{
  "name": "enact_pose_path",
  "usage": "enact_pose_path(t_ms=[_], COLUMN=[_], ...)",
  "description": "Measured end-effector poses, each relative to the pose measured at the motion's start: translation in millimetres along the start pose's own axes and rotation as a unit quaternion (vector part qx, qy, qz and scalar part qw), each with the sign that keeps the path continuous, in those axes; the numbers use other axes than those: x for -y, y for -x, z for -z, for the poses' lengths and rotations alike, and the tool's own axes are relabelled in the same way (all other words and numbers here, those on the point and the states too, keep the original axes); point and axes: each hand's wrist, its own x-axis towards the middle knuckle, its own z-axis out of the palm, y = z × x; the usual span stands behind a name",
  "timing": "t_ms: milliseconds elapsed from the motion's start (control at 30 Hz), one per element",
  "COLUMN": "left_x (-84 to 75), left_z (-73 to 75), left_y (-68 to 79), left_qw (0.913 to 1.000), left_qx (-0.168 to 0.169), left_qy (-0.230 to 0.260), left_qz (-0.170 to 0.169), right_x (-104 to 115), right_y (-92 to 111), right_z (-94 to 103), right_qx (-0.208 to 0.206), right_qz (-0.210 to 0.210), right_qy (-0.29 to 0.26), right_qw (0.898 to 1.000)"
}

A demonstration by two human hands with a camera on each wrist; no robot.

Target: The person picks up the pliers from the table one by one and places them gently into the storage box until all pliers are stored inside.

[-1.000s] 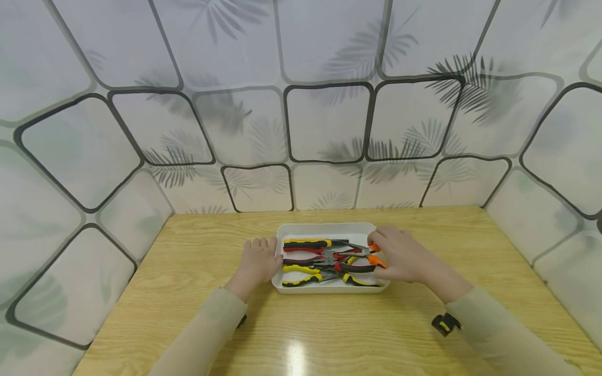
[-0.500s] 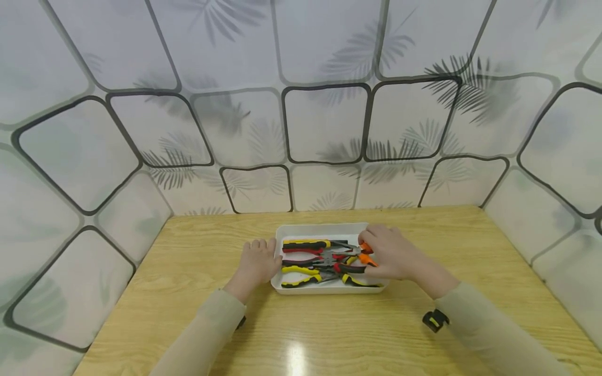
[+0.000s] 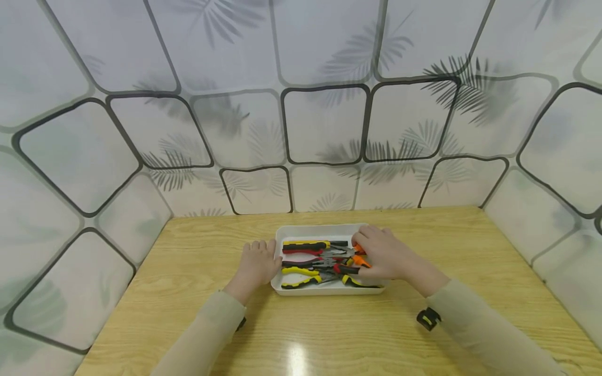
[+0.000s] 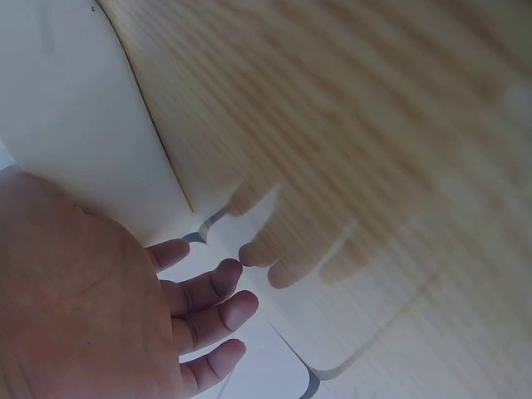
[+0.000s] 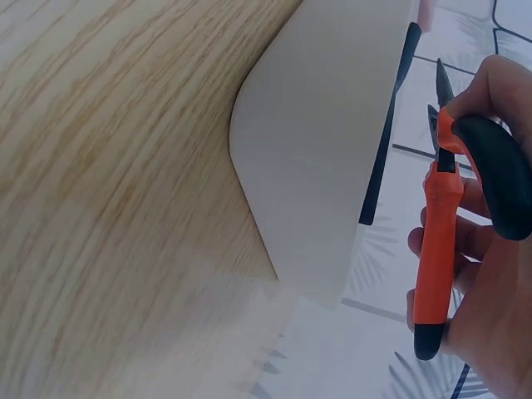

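Orange-handled needle-nose pliers [image 5: 440, 241] are held in my right hand [image 3: 385, 254], over the right end of a white tray [image 3: 329, 292]. Their jaws point left, over the other tools, and their handles end in black. At the tray's left end rests my left hand [image 3: 256, 265], its thumb by the rim. The left wrist view shows its loosely bent fingers [image 4: 216, 320] beside the tray wall [image 4: 75, 108], holding nothing. Inside the tray lie red-handled pliers [image 3: 301, 251], yellow-and-black pliers [image 3: 301, 271] and a yellow-and-black tool [image 3: 305, 245] along the back.
The tray stands on a light wooden table [image 3: 301, 329], toward its back edge. A patterned wall covering [image 3: 324, 125] rises behind the table and on both sides. Under the right sleeve sits a black wrist device [image 3: 428, 318].
My right hand has moved left over the tray, carrying the orange-handled pliers farther in above the other tools. My left hand stays at the tray's left end.
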Motion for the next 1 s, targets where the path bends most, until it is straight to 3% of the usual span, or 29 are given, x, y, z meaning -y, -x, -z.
enact_pose_path(t_ms=[700,1000], left_x=[-1.5,0.8], left_z=[4.8,-2.4], left_y=[2.7,-1.8], left_qw=[1.0,0.9999], left_qx=[0.009,0.004], left_qy=[-0.001,-0.011], left_qz=[0.001,0.001], right_x=[0,1], right_y=[-17,-22], right_z=[-1.8,-3.9], right_qx=[0.001,0.01], right_qz=[0.002,0.006], right_qy=[-0.002,-0.005], right_qw=[1.0,1.0])
